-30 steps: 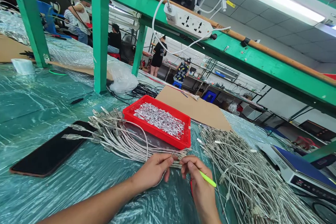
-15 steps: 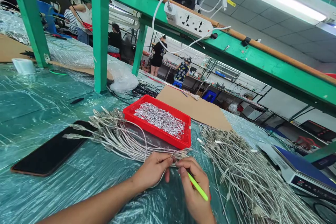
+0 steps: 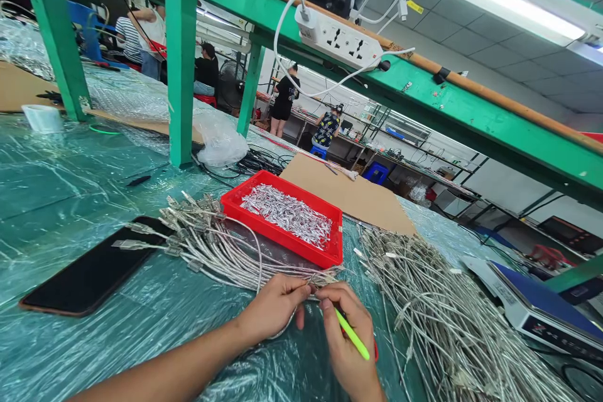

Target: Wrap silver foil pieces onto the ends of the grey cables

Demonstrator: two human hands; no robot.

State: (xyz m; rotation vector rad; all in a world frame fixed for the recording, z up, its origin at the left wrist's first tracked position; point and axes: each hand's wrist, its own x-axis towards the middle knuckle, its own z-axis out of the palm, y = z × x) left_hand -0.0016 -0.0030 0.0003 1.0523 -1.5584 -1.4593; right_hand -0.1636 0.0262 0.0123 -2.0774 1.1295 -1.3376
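Note:
My left hand (image 3: pixel 277 306) is closed, pinching the thin end of a grey braided cable (image 3: pixel 260 257) between thumb and fingertips. Close against it, my right hand (image 3: pixel 349 326) grips a slim tool with a neon yellow-green handle (image 3: pixel 352 334); its tip is hidden at the fingers. A bit of red shows behind that hand. Just beyond both hands lies a bundle of braided cables (image 3: pixel 221 251) with clear-capped plugs to the left. Behind the bundle stands a red tray (image 3: pixel 282 244) filled with small silvery metal pieces (image 3: pixel 287 213).
A black phone (image 3: pixel 89 273) lies at left, partly under cable plugs. To the right spreads a large pile of cables (image 3: pixel 438 301), beside a weighing scale (image 3: pixel 541 308). Cardboard (image 3: pixel 353 198) lies behind the tray. A green shelf frame (image 3: pixel 181 63) carries a power strip (image 3: pixel 339 38). Several people are farther back.
The yellow-green handle has tilted slightly, its free end shifting a little left, and more red shows behind my right hand. My left hand stays almost still.

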